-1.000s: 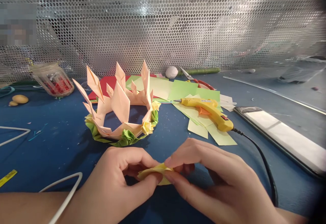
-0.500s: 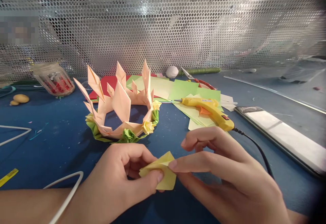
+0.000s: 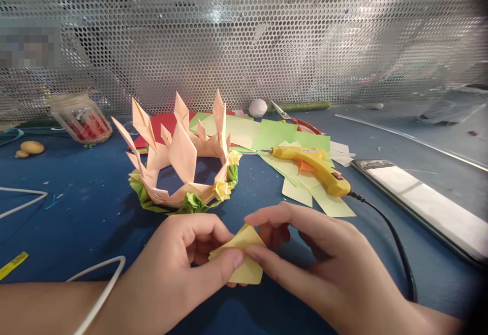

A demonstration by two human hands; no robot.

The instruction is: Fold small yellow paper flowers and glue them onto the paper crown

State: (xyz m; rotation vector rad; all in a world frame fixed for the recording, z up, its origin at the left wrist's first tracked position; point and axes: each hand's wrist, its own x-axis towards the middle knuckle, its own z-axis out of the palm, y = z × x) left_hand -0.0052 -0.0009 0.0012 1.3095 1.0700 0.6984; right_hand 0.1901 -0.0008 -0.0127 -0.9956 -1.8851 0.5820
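A small folded piece of yellow paper (image 3: pixel 247 272) is held up at the bottom centre. My left hand (image 3: pixel 186 269) pinches it from the left, thumb on its front face. From the right, my right hand (image 3: pixel 316 264) has its thumb on the front of the paper and its index fingertip at the top corner. Just beyond the hands stands a peach paper crown (image 3: pixel 183 152) with tall folded points, trimmed low down with green paper leaves (image 3: pixel 193 203) and yellow paper flowers (image 3: pixel 221 190).
A yellow glue gun (image 3: pixel 316 159) lies on green and pale sheets (image 3: pixel 274 133), its black cord running right. Behind are red-handled scissors (image 3: pixel 290 116); right, a phone (image 3: pixel 423 198); left, a tilted jar (image 3: pixel 82 119). A white cable (image 3: pixel 102 289) crosses my left forearm.
My right index finger has moved up to the paper's top corner and my right thumb has come onto its front. The left hand stays in place. More pale sheets show below the glue gun.
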